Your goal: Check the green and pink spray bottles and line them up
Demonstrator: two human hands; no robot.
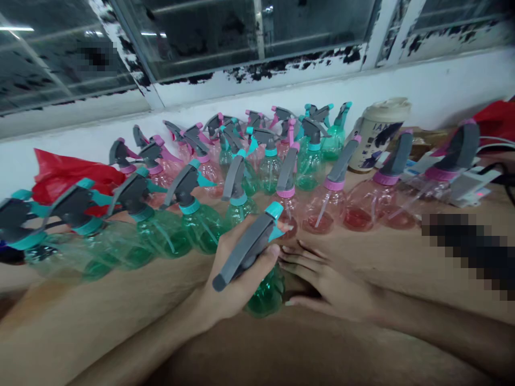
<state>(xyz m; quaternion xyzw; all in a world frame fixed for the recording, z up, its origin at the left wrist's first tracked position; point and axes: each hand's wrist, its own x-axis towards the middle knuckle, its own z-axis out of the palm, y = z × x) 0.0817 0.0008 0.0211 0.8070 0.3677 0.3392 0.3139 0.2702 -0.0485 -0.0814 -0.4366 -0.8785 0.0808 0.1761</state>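
Note:
My left hand (237, 273) is wrapped round the grey and teal trigger head of a green spray bottle (265, 292) that stands on the brown table (120, 305) near me. My right hand (325, 279) rests beside the same bottle, its fingers curled against the bottle's lower body. Just beyond stand rows of several more spray bottles: green ones (201, 222) to the left and middle, pink ones (328, 206) to the right.
A red plastic bag (64, 174) lies at the far left by the white wall. A beige lidded cup (378, 134) stands at the back right, beside a white power strip (466, 185) and cables. A window with peeling paint runs above.

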